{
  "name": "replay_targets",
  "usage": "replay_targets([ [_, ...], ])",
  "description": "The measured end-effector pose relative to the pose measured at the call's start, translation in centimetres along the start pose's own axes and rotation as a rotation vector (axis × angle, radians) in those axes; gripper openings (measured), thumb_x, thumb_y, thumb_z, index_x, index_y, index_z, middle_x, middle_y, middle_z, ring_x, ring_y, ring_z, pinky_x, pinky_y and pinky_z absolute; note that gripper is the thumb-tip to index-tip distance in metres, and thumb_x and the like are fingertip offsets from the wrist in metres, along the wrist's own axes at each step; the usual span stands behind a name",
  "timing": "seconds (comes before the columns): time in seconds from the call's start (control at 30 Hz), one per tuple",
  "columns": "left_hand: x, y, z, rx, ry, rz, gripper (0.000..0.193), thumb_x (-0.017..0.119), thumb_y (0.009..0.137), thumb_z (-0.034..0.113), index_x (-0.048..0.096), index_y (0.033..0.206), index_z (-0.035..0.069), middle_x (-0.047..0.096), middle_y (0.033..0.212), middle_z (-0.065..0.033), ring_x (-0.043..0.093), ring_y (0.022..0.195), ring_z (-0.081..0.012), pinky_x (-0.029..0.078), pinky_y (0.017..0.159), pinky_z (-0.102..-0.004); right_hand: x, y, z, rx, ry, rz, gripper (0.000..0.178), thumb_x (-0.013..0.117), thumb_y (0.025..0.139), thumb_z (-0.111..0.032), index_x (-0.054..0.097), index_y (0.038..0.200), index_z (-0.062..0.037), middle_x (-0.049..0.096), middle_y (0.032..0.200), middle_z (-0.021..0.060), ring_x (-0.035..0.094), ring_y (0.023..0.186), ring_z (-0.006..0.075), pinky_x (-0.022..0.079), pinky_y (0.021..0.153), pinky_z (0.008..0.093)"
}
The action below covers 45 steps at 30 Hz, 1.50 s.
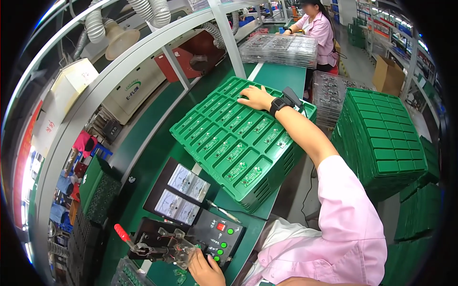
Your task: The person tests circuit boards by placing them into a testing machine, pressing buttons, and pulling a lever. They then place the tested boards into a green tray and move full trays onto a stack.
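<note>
My right hand (258, 98), a dark watch on its wrist, lies over the far part of a green compartment tray (228, 125). Its fingers are spread, thumb apart, and I see nothing between them. Small green circuit boards (235, 151) sit in many of the tray's pockets; the tray tops a stack. At the lower edge, my left hand (205, 270) has its fingers stretched against the clear part of a clamp fixture (179, 250), thumb apart. The fixture has a red-handled lever (122, 232). Beside that hand is a black control box (217, 233) with green buttons and a red switch.
Panel meters (188, 183) stand between fixture and tray. A pen-like probe (224, 211) lies on the green bench (148, 138). Another tall stack of green trays (389, 133) stands at right. Clear trays (279, 47) pile up ahead, near a person in pink (320, 31). A metal frame post (228, 38) rises behind.
</note>
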<state>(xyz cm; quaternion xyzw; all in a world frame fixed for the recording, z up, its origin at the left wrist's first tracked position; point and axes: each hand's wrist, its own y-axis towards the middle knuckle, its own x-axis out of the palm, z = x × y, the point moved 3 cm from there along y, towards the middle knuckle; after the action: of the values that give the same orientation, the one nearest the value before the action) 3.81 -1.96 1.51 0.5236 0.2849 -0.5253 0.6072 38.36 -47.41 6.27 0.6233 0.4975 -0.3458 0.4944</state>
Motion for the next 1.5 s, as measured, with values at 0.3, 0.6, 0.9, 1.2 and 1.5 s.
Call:
replay_targets([
  [0.3,0.3,-0.3,-0.1,0.055,-0.008,0.008,0.057,0.065,0.088,0.028,0.048,0.132,-0.006,0.052,0.13,-0.0257,0.047,0.124,-0.0389,0.033,0.107,-0.0465,-1.5,-0.3,-1.2,-0.055,0.03,0.131,0.043,0.053,0.094,-0.042,0.061,0.116,-0.0067,0.057,0.128,0.0127,0.048,0.126,0.0324,0.031,0.105,0.0614],
  [0.6,-0.8,0.2,1.0,0.053,0.023,-0.03,0.065,0.069,0.085,0.034,0.047,0.134,-0.004,0.051,0.131,-0.0241,0.044,0.127,-0.0389,0.032,0.108,-0.0465,-7.2,-6.2,-14.0,-0.645,0.158,0.509,0.03,0.063,0.086,-0.027,0.063,0.106,-0.0049,0.06,0.119,0.0126,0.056,0.111,0.0314,0.042,0.095,0.0454],
  [0.9,0.4,-0.5,0.0,0.101,0.094,0.071,0.068,0.073,0.079,0.032,0.048,0.132,-0.003,0.052,0.129,-0.0218,0.048,0.121,-0.037,0.036,0.102,-0.0483,-6.3,-18.9,-32.3,-1.257,0.459,0.214,0.05,0.069,0.082,-0.029,0.054,0.121,-0.0018,0.049,0.129,0.0218,0.051,0.115,0.0347,0.04,0.098,0.0457],
  [1.2,0.9,-0.2,0.3,0.052,0.069,0.003,0.084,0.069,0.08,0.048,0.038,0.139,-0.004,0.044,0.138,-0.0225,0.039,0.131,-0.0378,0.029,0.106,-0.0512,-4.5,-17.5,-43.4,-0.945,0.756,-0.208,0.056,0.06,0.089,-0.037,0.046,0.127,0.0017,0.062,0.103,0.0231,0.061,0.093,0.0377,0.047,0.082,0.0442],
  [1.5,0.6,-0.6,-0.3,0.031,0.126,-0.011,0.086,0.068,0.078,0.051,0.039,0.138,-0.003,0.045,0.138,-0.0198,0.039,0.132,-0.0352,0.03,0.106,-0.0505,-3.4,-16.2,-44.4,-0.719,0.907,-0.332,0.047,0.057,0.086,-0.028,0.05,0.122,0.0018,0.066,0.083,0.0211,0.064,0.078,0.0375,0.05,0.072,0.0438],
])
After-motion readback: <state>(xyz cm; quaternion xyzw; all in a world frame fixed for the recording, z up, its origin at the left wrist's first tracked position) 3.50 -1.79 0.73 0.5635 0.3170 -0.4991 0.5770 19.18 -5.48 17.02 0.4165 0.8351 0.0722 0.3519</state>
